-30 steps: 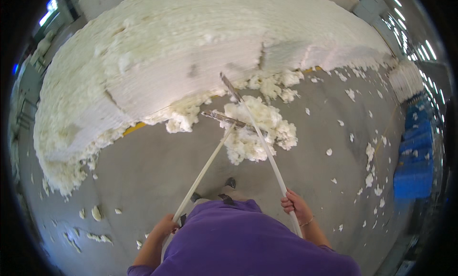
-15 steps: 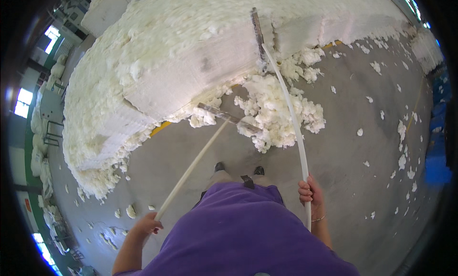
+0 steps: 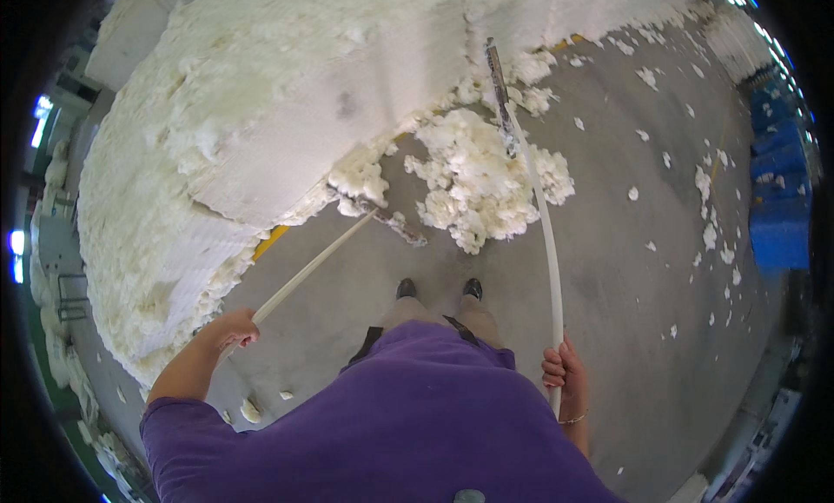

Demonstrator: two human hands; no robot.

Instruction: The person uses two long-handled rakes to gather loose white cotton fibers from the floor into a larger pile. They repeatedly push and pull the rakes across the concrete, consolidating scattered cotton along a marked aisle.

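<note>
My left hand (image 3: 231,329) is closed round the pale pole of a T-shaped rake (image 3: 314,265). Its narrow, fluff-covered crossbar lies against loose white fluff at the foot of a long white fibre stack (image 3: 295,112). On the right, my right hand (image 3: 565,373) grips a second T-shaped rake (image 3: 545,225) by its slightly bowed white pole. That crossbar reaches over the far right part of a loose heap of white fibre clumps (image 3: 473,177) on the floor. Whether either crossbar has teeth cannot be made out.
The tall stack curves across the far side and down the left, with a yellow floor line (image 3: 271,241) along its foot. Small fluff scraps (image 3: 704,190) litter the grey floor at right. Blue bins (image 3: 779,190) stand at the right edge. My shoes (image 3: 472,287) are near the heap.
The left rake's head has shifted left to the foot of the stack, and my left hand has moved up and left. The right rake's head has come nearer, down over the heap.
</note>
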